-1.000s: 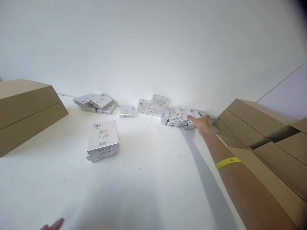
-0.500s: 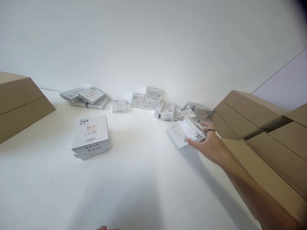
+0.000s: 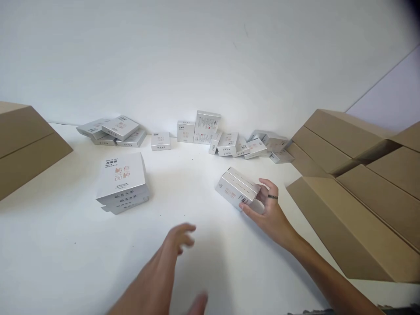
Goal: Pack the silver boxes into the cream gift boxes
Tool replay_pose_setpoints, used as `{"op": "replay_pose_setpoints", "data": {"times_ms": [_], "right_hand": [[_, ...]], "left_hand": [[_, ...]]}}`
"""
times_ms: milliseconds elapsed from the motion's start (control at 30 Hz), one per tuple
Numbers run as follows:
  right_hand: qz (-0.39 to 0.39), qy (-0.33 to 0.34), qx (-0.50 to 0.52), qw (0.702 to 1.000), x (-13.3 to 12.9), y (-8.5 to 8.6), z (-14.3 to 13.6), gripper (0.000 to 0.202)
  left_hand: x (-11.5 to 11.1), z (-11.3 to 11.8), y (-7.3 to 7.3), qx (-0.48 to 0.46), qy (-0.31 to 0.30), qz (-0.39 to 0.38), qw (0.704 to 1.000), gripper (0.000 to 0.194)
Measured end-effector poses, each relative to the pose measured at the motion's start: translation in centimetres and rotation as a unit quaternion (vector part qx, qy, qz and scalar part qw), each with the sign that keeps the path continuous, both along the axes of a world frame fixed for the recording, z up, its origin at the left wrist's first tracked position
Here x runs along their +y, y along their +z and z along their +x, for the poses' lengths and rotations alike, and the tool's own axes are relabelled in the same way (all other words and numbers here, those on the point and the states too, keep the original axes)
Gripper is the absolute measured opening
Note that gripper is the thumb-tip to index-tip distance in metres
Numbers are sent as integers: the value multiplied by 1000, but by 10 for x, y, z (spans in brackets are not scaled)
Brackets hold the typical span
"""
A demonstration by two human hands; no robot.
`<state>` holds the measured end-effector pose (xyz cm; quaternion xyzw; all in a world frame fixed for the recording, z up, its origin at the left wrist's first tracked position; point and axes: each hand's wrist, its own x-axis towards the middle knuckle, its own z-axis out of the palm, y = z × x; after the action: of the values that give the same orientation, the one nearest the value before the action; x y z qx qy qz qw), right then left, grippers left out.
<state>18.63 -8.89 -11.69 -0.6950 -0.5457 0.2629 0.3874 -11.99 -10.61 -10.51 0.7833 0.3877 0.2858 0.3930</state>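
Fingers of my left hand (image 3: 177,245) are nearest to me: they are loosely curled, a little apart, blurred, and they hold nothing. They hang over the bare white table (image 3: 65,253), and the thing in hand lies ahead of them and to the right.

That thing is a small stack of silver boxes (image 3: 236,188); I count 2, but I cannot tell if there are more. My right hand (image 3: 267,210) is clamped on it, thumb at the near corner and fingers (image 3: 268,186) around the far right end, one of them with a dark ring. The long axis of the stack runs from near right to far left, so its free end points away from my right fingers and toward the open table. The right hand touches the stack; the left is near it but apart.

Left of my left fingers, well apart, is a larger white stack (image 3: 123,183) of about 3 flat boxes with printed characters on top.

To the right of my right hand stand brown cardboard cartons (image 3: 354,192), with flaps shut as far as I see; what is inside does not show. Another brown carton (image 3: 26,144) is far left.

Farthest, along the wall, loose silver boxes (image 3: 229,144) lie in heaps, some flat, some leaning, and another heap (image 3: 111,130) lies to the left.
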Motion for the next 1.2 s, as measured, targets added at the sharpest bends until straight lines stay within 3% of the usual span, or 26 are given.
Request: {"op": "replay_pose_setpoints", "data": {"times_ms": [100, 200, 267, 367, 467, 633, 800, 933, 1100, 1200], "right_hand": [[-2, -3, 22, 1000, -2, 1, -2, 80], [-5, 0, 27, 1000, -10, 4, -4, 82], [-13, 13, 26, 1000, -20, 5, -5, 82], [-34, 28, 16, 999, -38, 6, -7, 81], [-69, 41, 11, 997, -54, 7, -11, 77], [-112, 66, 16, 991, -67, 7, -22, 72], [-126, 105, 18, 986, -69, 4, -18, 73], [-146, 142, 19, 979, -65, 7, -7, 46], [-145, 127, 20, 981, -62, 11, -10, 50], [-164, 139, 44, 976, -63, 12, -15, 52]], "left_hand": [[55, 33, 6, 63, -35, -34, 997, 44], [96, 67, -1, 50, -38, -52, 997, 68], [104, 82, -7, 39, -71, -57, 995, 79], [94, 86, -10, 21, -107, -65, 992, 61], [75, 74, -5, 11, -115, -107, 988, 46], [58, 44, 4, 33, -161, -118, 979, 44], [55, 21, 7, 66, -192, -83, 976, 33], [62, 15, 6, 73, -197, -64, 975, 35], [66, 18, 0, 35, -203, -71, 976, 45], [65, 23, -4, -8, -194, -131, 972, 51]]}}
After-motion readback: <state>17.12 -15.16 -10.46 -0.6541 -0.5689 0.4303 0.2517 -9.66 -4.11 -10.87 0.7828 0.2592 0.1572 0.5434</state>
